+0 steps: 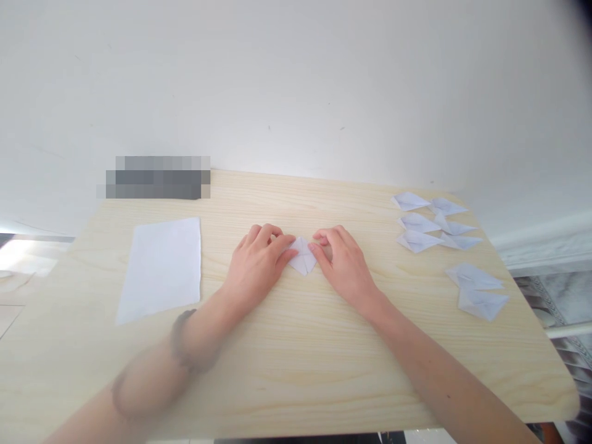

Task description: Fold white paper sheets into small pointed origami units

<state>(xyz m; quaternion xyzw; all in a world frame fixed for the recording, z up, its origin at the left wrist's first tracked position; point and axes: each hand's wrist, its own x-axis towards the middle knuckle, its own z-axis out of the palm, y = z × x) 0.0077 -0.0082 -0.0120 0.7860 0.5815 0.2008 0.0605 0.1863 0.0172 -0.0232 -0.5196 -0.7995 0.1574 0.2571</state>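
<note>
A small folded white paper (303,256), roughly diamond-shaped with crease lines meeting near its middle, lies on the wooden table between my hands. My left hand (259,254) pinches its left corner between thumb and fingers. At the right corner, the thumb and forefinger of my right hand (341,259) close on the paper's edge. Dark bands circle my left wrist and forearm.
To the left lies a sheet of white paper (161,268). Several folded paper pieces (419,240) sit in rows at the right, with two more (483,303) nearer me. A blurred-out dark object (157,179) stands at the back left against the white wall (296,80).
</note>
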